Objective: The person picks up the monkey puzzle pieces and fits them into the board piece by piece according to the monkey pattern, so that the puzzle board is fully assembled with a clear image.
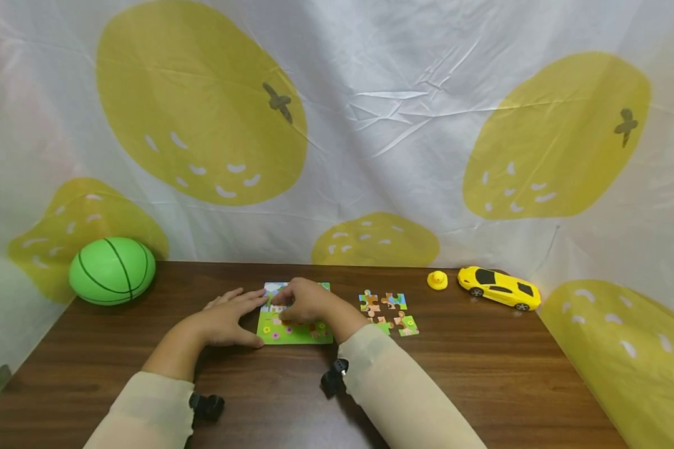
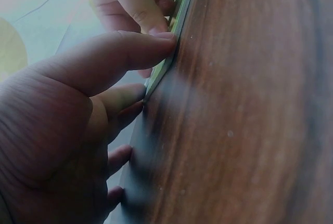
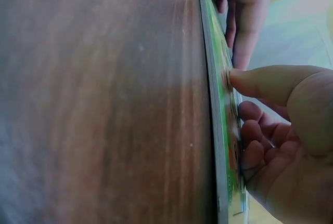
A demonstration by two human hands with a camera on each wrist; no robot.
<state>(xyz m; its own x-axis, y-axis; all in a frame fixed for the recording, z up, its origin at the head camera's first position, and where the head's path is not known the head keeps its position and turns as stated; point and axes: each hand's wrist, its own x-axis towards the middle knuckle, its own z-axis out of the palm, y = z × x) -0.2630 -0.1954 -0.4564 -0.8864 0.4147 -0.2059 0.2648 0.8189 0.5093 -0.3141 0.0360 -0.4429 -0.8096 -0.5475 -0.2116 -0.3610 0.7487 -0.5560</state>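
Observation:
A jigsaw board (image 1: 297,337) with a green, flowered picture lies flat on the table. My left hand (image 1: 230,318) steadies its left side, fingers spread and fairly straight, the thumb (image 2: 151,44) touching the near corner. Over the board, my right hand (image 1: 306,302) has its thumb (image 3: 255,81) and index finger down at a puzzle piece (image 3: 227,80), pinching it at the board's surface. The other right fingers (image 3: 252,130) are curled close to the board. Much of that piece is hidden by the hand. Several loose puzzle pieces (image 1: 409,325) lie to the right of the board.
A green ball (image 1: 112,271) sits at the table's back left corner. Toward the back right are a small yellow rubber duck (image 1: 437,280) and a yellow toy car (image 1: 500,288). Behind the brown wooden table (image 1: 269,399) hangs a white cloth (image 1: 382,156) with yellow fruit prints.

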